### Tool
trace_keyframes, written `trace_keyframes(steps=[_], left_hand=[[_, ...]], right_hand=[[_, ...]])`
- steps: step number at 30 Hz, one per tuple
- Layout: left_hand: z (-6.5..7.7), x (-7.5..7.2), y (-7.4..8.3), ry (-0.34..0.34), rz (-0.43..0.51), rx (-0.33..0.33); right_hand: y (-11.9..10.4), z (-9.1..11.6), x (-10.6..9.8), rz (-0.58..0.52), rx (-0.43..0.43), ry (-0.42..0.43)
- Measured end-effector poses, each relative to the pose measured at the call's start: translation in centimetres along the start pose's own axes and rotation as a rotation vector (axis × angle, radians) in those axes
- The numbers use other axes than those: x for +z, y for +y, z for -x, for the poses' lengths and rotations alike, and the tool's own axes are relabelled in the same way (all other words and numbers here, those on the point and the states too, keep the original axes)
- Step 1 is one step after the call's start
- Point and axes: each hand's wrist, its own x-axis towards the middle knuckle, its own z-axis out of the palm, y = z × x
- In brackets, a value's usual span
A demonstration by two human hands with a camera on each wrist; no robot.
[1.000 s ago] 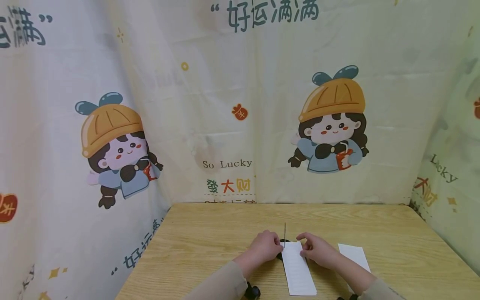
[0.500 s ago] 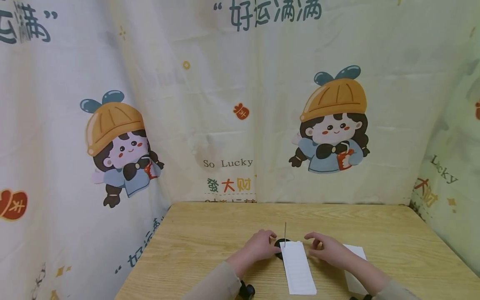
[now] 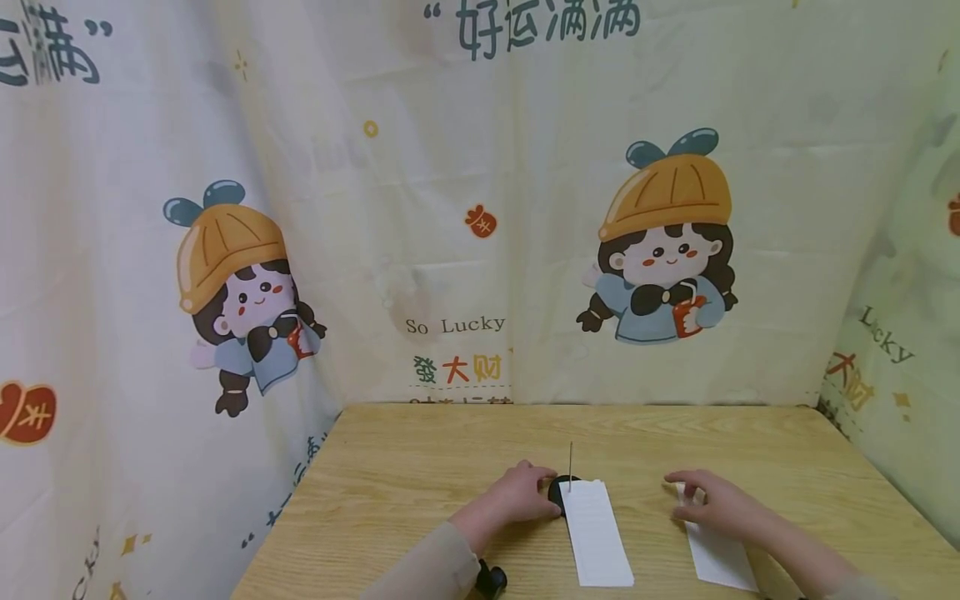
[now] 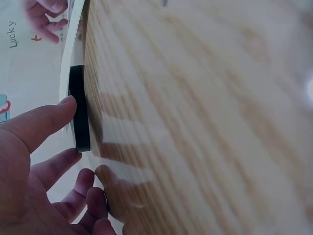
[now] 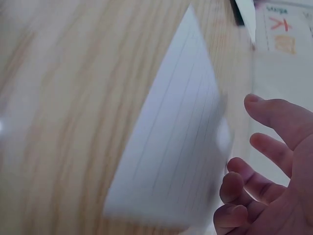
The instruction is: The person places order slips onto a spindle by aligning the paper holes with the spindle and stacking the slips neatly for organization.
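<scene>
A bill spike with a thin upright metal pin and a black round base point(image 3: 556, 495) stands on the table. My left hand point(image 3: 517, 493) pinches the base's edge; in the left wrist view the thumb and index finger touch the black base point(image 4: 80, 110) from two sides. A white paper slip point(image 3: 597, 537) lies over the base, the pin rising through its top-left corner. My right hand point(image 3: 718, 504) hovers over a second lined slip point(image 3: 716, 554) at the right. In the right wrist view its loosely bent fingers hold nothing, beside the lined slip point(image 5: 171, 142).
The wood-grain table point(image 3: 420, 454) reaches back to a printed curtain point(image 3: 450, 250) that also hangs at both sides. A black wrist-camera piece point(image 3: 492, 578) sits beneath the left sleeve.
My right hand has left the first slip and moved right, over the second slip. My left hand has shifted slightly left from the slip's corner to the edge of the black base.
</scene>
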Motion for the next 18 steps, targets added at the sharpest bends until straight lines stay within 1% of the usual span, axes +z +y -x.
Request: trace_keyframes(steps=[6, 12, 15, 18], left_hand=[[0.1, 0.0, 0.0, -0.01, -0.007, -0.008], [0.0, 0.1, -0.1, -0.01, -0.028, -0.012], [-0.1, 0.2, 0.0, -0.009, -0.033, -0.015], [-0.2, 0.2, 0.0, -0.015, -0.03, -0.022]], right_hand=[[1.4, 1.2, -2.0, 0.056, 0.104, -0.006], [2.6, 1.9, -3.0, 0.103, 0.134, -0.012], [2.8, 2.1, -3.4, 0.104, 0.161, -0.02], [3.2, 2.1, -3.7, 0.119, 0.166, -0.009]])
